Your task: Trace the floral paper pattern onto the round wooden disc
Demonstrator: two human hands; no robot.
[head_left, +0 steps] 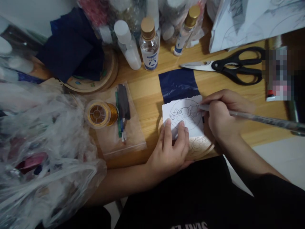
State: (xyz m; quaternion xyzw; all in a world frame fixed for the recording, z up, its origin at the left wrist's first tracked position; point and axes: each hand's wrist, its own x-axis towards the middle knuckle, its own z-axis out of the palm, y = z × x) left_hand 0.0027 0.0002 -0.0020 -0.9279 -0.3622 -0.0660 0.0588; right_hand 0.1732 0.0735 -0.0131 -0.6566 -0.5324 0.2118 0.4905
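A white paper (182, 113) with a line drawing inside a circle lies over a round wooden piece (201, 146) that also bears drawn lines. My left hand (169, 148) lies on the paper's lower part with its fingers spread. My right hand (220, 116) is closed around a long grey pen (259, 118), whose tip touches or nearly touches the drawing's right side. A dark blue sheet (178, 83) shows beyond the paper's upper edge and partly under it.
Black-handled scissors (228, 65) lie behind my right hand. Bottles (149, 47) stand at the back. Left are a gold thread spool (102, 114), a clear bag (109, 140) with tools, crumpled plastic (54, 152), and dark blue sheets (69, 47) on a round wooden piece.
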